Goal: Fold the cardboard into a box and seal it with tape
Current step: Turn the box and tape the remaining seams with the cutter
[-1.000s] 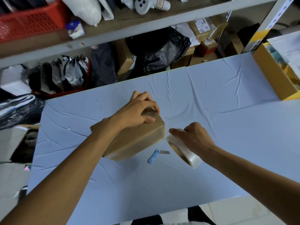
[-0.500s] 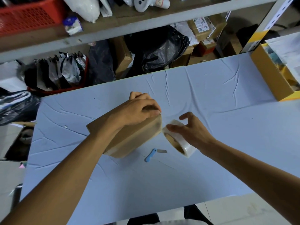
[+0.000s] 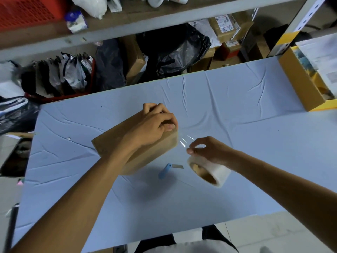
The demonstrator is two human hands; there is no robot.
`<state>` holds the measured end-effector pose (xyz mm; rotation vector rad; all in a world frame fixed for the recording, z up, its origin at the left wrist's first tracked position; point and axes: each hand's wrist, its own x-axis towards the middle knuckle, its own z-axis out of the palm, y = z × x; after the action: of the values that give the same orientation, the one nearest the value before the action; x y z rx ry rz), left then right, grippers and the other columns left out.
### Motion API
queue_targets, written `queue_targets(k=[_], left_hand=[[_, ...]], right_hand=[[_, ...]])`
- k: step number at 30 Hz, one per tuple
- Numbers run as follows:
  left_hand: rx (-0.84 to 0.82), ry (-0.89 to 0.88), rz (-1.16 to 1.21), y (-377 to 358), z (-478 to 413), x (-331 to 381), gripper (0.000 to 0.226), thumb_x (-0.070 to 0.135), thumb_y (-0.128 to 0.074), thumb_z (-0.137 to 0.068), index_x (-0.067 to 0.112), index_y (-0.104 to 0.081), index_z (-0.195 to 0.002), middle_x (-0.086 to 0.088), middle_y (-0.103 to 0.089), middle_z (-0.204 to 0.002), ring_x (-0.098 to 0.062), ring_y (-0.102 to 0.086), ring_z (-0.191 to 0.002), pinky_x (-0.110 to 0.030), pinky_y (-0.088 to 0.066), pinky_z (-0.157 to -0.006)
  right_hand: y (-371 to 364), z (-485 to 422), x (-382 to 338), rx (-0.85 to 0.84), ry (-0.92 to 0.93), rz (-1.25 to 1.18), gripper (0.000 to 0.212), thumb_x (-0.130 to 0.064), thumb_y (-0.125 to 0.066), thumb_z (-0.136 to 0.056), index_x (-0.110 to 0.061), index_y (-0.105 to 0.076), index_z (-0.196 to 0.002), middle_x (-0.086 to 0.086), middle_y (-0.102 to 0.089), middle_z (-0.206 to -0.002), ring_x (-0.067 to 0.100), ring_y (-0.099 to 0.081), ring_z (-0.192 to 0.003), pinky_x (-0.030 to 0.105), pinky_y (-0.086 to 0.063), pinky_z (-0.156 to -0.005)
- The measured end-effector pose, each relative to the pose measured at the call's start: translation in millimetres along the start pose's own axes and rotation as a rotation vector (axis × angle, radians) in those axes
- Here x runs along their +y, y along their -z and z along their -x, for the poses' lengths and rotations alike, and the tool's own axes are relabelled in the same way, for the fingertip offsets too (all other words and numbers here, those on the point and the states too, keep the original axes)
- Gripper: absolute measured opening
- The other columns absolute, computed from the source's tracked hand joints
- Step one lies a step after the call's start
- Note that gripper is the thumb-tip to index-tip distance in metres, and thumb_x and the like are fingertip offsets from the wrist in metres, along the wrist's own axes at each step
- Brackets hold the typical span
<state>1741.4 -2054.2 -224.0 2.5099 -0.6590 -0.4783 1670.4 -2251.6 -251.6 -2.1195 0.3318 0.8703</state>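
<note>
A folded brown cardboard box (image 3: 116, 143) lies tilted in the middle of the blue-covered table (image 3: 237, 106). My left hand (image 3: 155, 125) presses down on its far right end, fingers curled over the top edge. A strip of clear tape (image 3: 184, 141) stretches from that end of the box to my right hand (image 3: 209, 150), which pinches the strip and carries the clear tape roll (image 3: 209, 170) just right of the box, a little above the table.
A small blue-handled blade (image 3: 167, 169) lies on the table between box and roll. A yellow cardboard bin (image 3: 300, 83) with papers stands at the right edge. Shelves with bags, boxes and a red basket (image 3: 27, 13) run behind the table.
My right hand has pulled the roll away from the box toward the right and down, drawing out a strip of tape. My left hand stays pressed on the box's end.
</note>
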Motion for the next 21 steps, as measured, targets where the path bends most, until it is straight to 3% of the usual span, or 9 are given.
queue_targets(k=[4, 8, 10, 13, 14, 17, 21], left_hand=[[0.002, 0.01, 0.056, 5, -1, -2, 0.02, 0.028, -0.052, -0.096, 0.038, -0.069, -0.096, 0.01, -0.047, -0.108, -0.012, -0.025, -0.115, -0.021, -0.023, -0.1], [0.035, -0.005, 0.017, 2, -4, 0, 0.02, 0.027, -0.052, -0.096, 0.034, -0.071, -0.092, 0.011, -0.05, -0.111, -0.014, -0.026, -0.118, -0.022, -0.023, -0.098], [0.053, -0.029, 0.047, -1, -4, 1, 0.018, 0.025, -0.055, -0.094, 0.032, -0.072, -0.092, 0.014, -0.055, -0.111, -0.011, -0.026, -0.122, -0.021, -0.022, -0.101], [0.039, -0.041, 0.095, -6, -3, 4, 0.016, 0.022, -0.058, -0.092, 0.028, -0.073, -0.091, 0.011, -0.06, -0.107, -0.006, -0.028, -0.123, -0.02, -0.023, -0.104], [0.035, -0.037, 0.104, -7, -3, 4, 0.016, 0.022, -0.058, -0.092, 0.027, -0.073, -0.091, 0.01, -0.06, -0.106, -0.007, -0.029, -0.121, -0.019, -0.023, -0.102], [0.017, -0.021, 0.116, -4, -3, 2, 0.017, 0.021, -0.056, -0.093, 0.027, -0.073, -0.092, 0.012, -0.059, -0.103, -0.006, -0.027, -0.118, -0.018, -0.02, -0.099], [0.025, -0.013, 0.123, -2, -5, 3, 0.017, 0.023, -0.056, -0.093, 0.03, -0.072, -0.091, 0.012, -0.06, -0.103, -0.006, -0.027, -0.119, -0.019, -0.02, -0.1]], right_hand=[[15, 11, -5, -0.023, 0.098, -0.224, 0.019, -0.034, -0.068, -0.085, -0.027, -0.068, -0.103, 0.006, -0.068, -0.099, 0.018, -0.058, -0.079, 0.026, -0.043, -0.066], [23, 22, 9, -0.221, 0.169, -0.448, 0.024, -0.027, -0.065, -0.086, -0.026, -0.068, -0.109, 0.01, -0.069, -0.109, 0.021, -0.063, -0.086, 0.029, -0.048, -0.072], [19, 20, 15, -0.24, 0.095, -0.363, 0.027, -0.031, -0.069, -0.084, -0.021, -0.069, -0.109, 0.01, -0.07, -0.108, 0.017, -0.063, -0.084, 0.026, -0.047, -0.072], [8, 15, 22, -0.219, -0.115, -0.152, 0.065, -0.057, -0.07, -0.074, -0.004, -0.064, -0.112, 0.022, -0.062, -0.1, 0.019, -0.049, -0.078, 0.028, -0.035, -0.066], [7, 14, 23, -0.209, -0.115, -0.125, 0.064, -0.058, -0.069, -0.075, -0.006, -0.063, -0.113, 0.016, -0.059, -0.098, 0.019, -0.046, -0.08, 0.027, -0.032, -0.063], [12, 17, 22, -0.125, 0.059, -0.206, 0.028, -0.035, -0.067, -0.086, -0.025, -0.064, -0.113, -0.001, -0.062, -0.11, 0.015, -0.055, -0.088, 0.021, -0.04, -0.066], [15, 24, 30, -0.212, 0.158, -0.471, 0.015, -0.021, -0.065, -0.089, -0.017, -0.067, -0.103, -0.004, -0.068, -0.089, 0.014, -0.059, -0.077, 0.024, -0.042, -0.068]])
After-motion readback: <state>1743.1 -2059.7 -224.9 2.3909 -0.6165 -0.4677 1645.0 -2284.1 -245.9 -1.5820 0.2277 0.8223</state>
